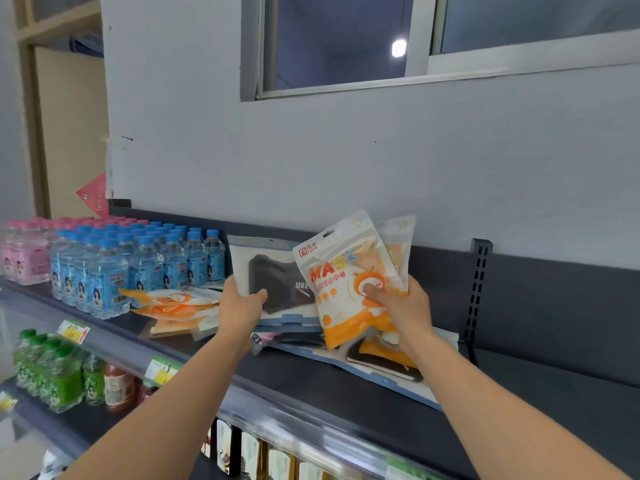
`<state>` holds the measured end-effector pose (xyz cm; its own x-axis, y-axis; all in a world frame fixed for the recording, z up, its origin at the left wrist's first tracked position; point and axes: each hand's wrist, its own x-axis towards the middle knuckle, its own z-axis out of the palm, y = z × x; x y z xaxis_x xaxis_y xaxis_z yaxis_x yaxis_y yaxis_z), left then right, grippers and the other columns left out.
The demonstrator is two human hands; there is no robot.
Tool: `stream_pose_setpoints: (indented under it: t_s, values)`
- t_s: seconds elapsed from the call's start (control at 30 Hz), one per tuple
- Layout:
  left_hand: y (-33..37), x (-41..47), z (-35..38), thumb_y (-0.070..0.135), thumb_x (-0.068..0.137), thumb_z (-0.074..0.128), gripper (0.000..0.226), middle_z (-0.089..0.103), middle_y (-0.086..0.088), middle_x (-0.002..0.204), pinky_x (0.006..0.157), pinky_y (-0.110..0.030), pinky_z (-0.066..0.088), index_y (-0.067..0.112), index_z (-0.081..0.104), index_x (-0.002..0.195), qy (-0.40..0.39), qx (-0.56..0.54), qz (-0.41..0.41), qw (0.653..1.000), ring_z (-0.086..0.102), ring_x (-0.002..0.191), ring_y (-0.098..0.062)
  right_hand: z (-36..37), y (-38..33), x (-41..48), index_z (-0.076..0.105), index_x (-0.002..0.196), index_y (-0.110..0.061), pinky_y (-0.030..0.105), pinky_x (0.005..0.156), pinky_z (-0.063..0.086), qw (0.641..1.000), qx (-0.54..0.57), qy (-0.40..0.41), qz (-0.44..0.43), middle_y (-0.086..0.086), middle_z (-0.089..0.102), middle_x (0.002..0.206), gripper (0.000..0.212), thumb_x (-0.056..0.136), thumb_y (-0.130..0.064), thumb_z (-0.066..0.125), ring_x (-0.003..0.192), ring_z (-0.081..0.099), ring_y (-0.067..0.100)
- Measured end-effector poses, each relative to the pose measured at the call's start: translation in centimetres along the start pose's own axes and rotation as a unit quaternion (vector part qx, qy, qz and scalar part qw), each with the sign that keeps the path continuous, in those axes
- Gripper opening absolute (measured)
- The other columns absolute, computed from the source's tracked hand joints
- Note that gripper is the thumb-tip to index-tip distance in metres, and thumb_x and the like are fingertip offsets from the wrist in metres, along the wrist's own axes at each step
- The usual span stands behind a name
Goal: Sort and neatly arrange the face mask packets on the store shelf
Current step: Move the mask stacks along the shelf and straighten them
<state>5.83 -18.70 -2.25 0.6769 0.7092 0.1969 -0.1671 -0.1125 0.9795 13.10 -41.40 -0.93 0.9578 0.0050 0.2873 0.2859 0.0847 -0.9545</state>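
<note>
Your right hand (398, 303) has its fingers and thumb curled round two orange packets (346, 271), which are fanned and near upright above the shelf (311, 393), hang holes up. Your left hand (242, 303) pinches the lower left corner of a black-mask packet (277, 271), thumb on its face. That packet is also raised, and its right edge is hidden behind the orange ones.

The orange pile (173, 304) lies flat well to the left, beyond your left hand and just beside the blue-capped water bottles (138, 265), long axis along the shelf. So the right hand's load likely has to cross past your left arm and tip flat. The loose black-mask packets (381, 365) lie directly beneath both hands, much nearer.
</note>
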Motion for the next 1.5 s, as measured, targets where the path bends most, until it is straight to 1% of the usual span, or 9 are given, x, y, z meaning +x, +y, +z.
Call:
stream_pose_setpoints:
  t_s: [0.23,0.33,0.47,0.57,0.73,0.87,1.07,1.27,1.5]
  values:
    - [1.7,-2.1,1.6,0.007,0.094,0.055,0.042,0.058,-0.002,0.118,0.084,-0.03,0.04,0.013,0.044,0.134,-0.079,-0.039,0.042,0.995,0.053,0.098,-0.018,-3.6,-2.0,-2.1,0.051,0.119,-0.016,0.035,0.076,0.054,0.995,-0.001,0.099,0.012,0.001,0.064,0.108,0.059,0.072,-0.025,0.085,0.095,0.065,0.018]
    - [1.6,-3.2,3.0,0.009,0.091,0.061,0.044,0.059,-0.006,0.114,0.081,-0.032,0.044,0.012,0.042,0.131,-0.112,-0.049,0.021,0.992,0.056,0.094,-0.02,-6.0,-3.1,-3.5,0.059,0.112,-0.018,0.037,0.077,0.057,0.991,0.017,0.133,0.01,0.001,0.069,0.104,0.048,0.072,-0.022,0.085,0.092,0.069,0.019]
    - [1.1,-5.7,5.9,0.012,0.087,0.067,0.051,0.059,-0.009,0.114,0.087,-0.037,0.05,0.012,0.038,0.129,-0.171,-0.065,-0.021,0.983,0.061,0.099,-0.024,-9.7,-4.5,-5.7,0.066,0.098,-0.019,0.027,0.064,0.055,0.981,0.023,0.194,-0.012,0.0,0.073,0.096,0.03,0.074,-0.019,0.084,0.085,0.07,0.014]
    - [1.1,-8.2,8.5,0.013,0.087,0.069,0.05,0.058,-0.006,0.113,0.082,-0.034,0.048,0.012,0.041,0.129,-0.204,-0.065,-0.02,0.977,0.06,0.098,-0.023,-13.1,-5.1,-7.2,0.068,0.092,-0.021,0.033,0.073,0.058,0.971,0.008,0.24,-0.007,0.002,0.074,0.095,0.026,0.072,-0.02,0.085,0.088,0.071,0.018]
    - [1.6,-12.5,12.8,0.015,0.089,0.066,0.041,0.059,-0.004,0.107,0.079,-0.032,0.044,0.011,0.048,0.125,-0.237,-0.052,-0.006,0.97,0.057,0.094,-0.021,-19.1,-5.9,-9.1,0.066,0.094,-0.02,0.03,0.068,0.055,0.957,-0.003,0.289,-0.004,0.003,0.073,0.097,0.03,0.071,-0.021,0.086,0.087,0.07,0.019]
    - [1.7,-15.6,16.3,0.015,0.09,0.063,0.036,0.062,-0.007,0.107,0.082,-0.041,0.051,0.009,0.052,0.124,-0.263,-0.041,-0.023,0.964,0.059,0.095,-0.025,-24.2,-6.3,-9.4,0.057,0.112,-0.013,0.033,0.07,0.055,0.946,-0.012,0.324,0.002,0.004,0.068,0.102,0.055,0.068,-0.026,0.087,0.091,0.067,0.022]
    - [1.5,-19.7,21.7,0.011,0.089,0.064,0.031,0.064,-0.01,0.11,0.091,-0.045,0.052,0.011,0.055,0.119,-0.255,-0.049,-0.072,0.963,0.06,0.102,-0.03,-32.3,-6.2,-9.2,0.057,0.101,-0.014,0.042,0.081,0.058,0.945,-0.007,0.325,0.029,0.008,0.069,0.101,0.047,0.067,-0.024,0.088,0.09,0.069,0.026]
    - [1.0,-23.2,25.0,0.009,0.089,0.064,0.02,0.066,-0.013,0.101,0.074,-0.04,0.051,0.011,0.058,0.108,-0.248,-0.033,-0.106,0.962,0.061,0.095,-0.033,-38.7,-5.6,-9.1,0.058,0.113,-0.012,0.046,0.087,0.056,0.948,0.002,0.308,0.077,0.009,0.069,0.106,0.055,0.069,-0.026,0.087,0.095,0.068,0.028]
    - [0.9,-25.1,26.1,0.011,0.089,0.065,0.032,0.064,-0.015,0.105,0.058,-0.033,0.047,0.008,0.056,0.12,-0.243,0.008,-0.112,0.964,0.058,0.086,-0.026,-41.5,-4.7,-9.1,0.053,0.119,-0.011,0.045,0.08,0.058,0.945,0.013,0.292,0.144,0.011,0.066,0.11,0.064,0.067,-0.027,0.089,0.098,0.066,0.03]
